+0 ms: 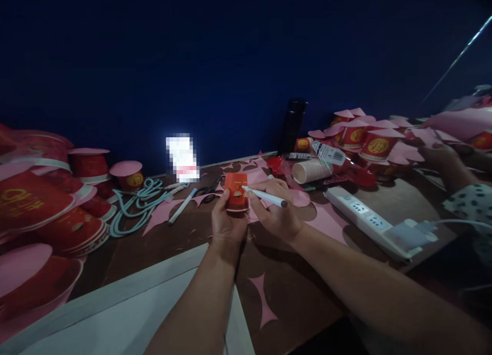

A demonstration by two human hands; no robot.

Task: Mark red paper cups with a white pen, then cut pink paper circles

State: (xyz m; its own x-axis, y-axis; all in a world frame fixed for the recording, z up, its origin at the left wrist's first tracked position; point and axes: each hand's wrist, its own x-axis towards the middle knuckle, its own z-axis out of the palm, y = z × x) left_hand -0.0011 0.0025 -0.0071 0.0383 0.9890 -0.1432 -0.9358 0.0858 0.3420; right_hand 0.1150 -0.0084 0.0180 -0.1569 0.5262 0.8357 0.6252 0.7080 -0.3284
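Observation:
My left hand (226,219) is closed around a small red paper cup (236,191) with a gold mark, held upside down over pink paper (326,219) on the brown table (161,247). My right hand (274,211) grips a white pen (265,196) in a writing pinch, its tip touching the side of the cup. Both forearms reach in from the bottom of the view.
Red cups capped with pink paper discs are piled at left (46,201) and at back right (369,140). Scissors (209,191), a second pen (182,205), a teal cord (134,204), a stack of paper cups (311,170), a white power strip (369,219), and another person's hand (442,158) at right.

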